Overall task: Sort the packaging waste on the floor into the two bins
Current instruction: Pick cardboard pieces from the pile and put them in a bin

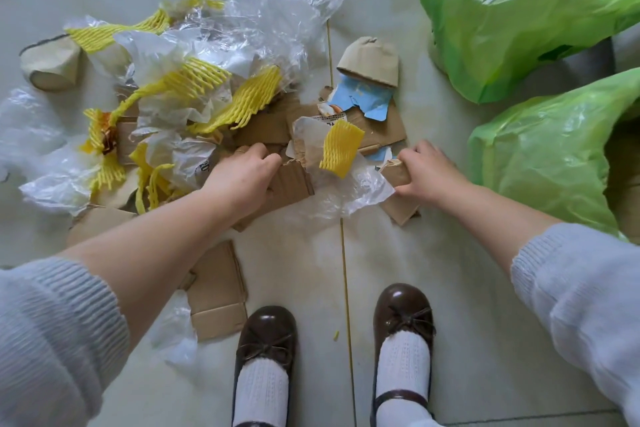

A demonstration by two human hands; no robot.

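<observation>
Two bins lined with green bags stand at the right, the far bin [512,10] and the near bin [554,163], and what either holds is hidden from this view. Nearly all the sorting looks left to do: a wide heap of waste lies on the tiled floor [398,288], with clear plastic film [277,3] over its far side, yellow foam netting [194,80] tangled through the middle, and cardboard pieces underneath and around the edges, including a flat cardboard flap [218,291] close to the shoes, a crushed cardboard tube [52,64] at the far left and a folded brown paper piece [370,61] beside a torn blue printed card [370,99]. The left hand [242,173] has its fingers curled over the edge of a corrugated cardboard sheet [292,182] in the heap. The right hand [422,170] grips a smaller cardboard scrap [398,173] between thumb and curled fingers, near the near bin. A short strip of yellow foam [341,147] rests on crumpled plastic between the two hands
</observation>
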